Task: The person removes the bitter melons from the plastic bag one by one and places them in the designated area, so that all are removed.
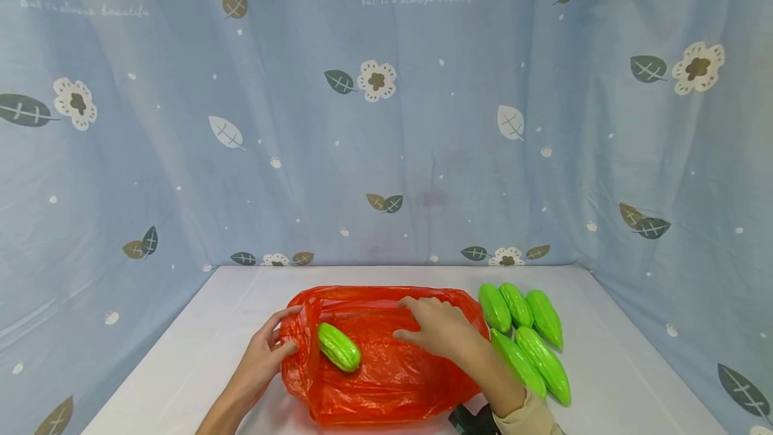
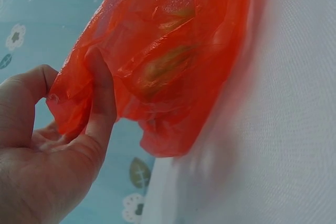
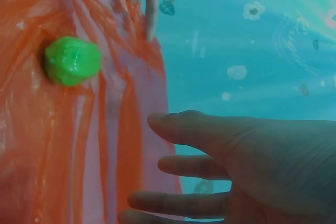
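Observation:
A red plastic bag (image 1: 392, 395) lies spread on the table with its mouth open. One shiny, ridged green bitter melon (image 1: 339, 348) shows at the mouth, near the left side. My left hand (image 1: 262, 358) grips the bag's left edge; in the left wrist view, the thumb and fingers pinch the film, and blurred green shapes show through it. Above the right half of the bag is my right hand (image 1: 437, 327), holding nothing. Its fingers (image 3: 184, 166) are spread and extended in the right wrist view, apart from the melon.
Several more bitter melons (image 1: 543, 361) lie grouped on the white table (image 1: 628, 381), to the right of the bag. A blue patterned curtain (image 1: 435, 153) hangs behind and along both sides. A black device (image 1: 474, 420) is on the right wrist.

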The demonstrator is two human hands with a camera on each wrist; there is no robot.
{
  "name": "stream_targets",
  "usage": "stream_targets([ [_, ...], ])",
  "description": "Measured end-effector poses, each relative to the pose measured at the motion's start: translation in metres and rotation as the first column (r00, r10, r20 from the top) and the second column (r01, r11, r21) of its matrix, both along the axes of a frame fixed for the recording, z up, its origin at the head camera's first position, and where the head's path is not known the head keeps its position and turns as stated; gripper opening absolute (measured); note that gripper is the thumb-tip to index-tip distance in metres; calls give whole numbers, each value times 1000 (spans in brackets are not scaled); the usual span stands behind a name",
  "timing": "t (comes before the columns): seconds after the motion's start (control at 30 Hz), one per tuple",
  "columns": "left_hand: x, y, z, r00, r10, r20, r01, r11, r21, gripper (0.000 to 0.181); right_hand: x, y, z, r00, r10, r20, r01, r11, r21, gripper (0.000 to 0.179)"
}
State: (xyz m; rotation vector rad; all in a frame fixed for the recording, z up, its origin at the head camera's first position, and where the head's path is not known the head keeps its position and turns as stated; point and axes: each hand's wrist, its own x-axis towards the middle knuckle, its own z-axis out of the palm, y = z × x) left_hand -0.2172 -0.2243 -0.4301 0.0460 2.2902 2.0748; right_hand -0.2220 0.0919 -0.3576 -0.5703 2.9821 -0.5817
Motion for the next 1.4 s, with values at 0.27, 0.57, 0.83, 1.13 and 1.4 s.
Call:
stream_targets([
  [0.27, -1, 0, -2, 1000, 5, 0, -5, 1000, -7, 61, -7, -22, -5, 997, 63, -42, -63, 998, 17, 54],
  [0.57, -1, 0, -2, 1000, 0, -2, 0, 1000, -3, 62, -18, -46, -18, 995, 95, -33, -95, 995, 20, 54],
  [0.83, -1, -1, -2, 1000, 2, -4, -2, 1000, -9, 61, -24, -63, -28, 994, 104, -33, -104, 995, 3, 51],
  [1.13, -2, -4, -2, 1000, -13, -10, 13, 1000, 4, 60, -27, -85, -34, 995, 102, 23, -101, 994, -47, 52],
  [1.4, -2, -4, -2, 1000, -25, -12, 25, 1000, 9, 59, -30, -102, -42, 993, 105, 49, -103, 994, -28, 56],
])
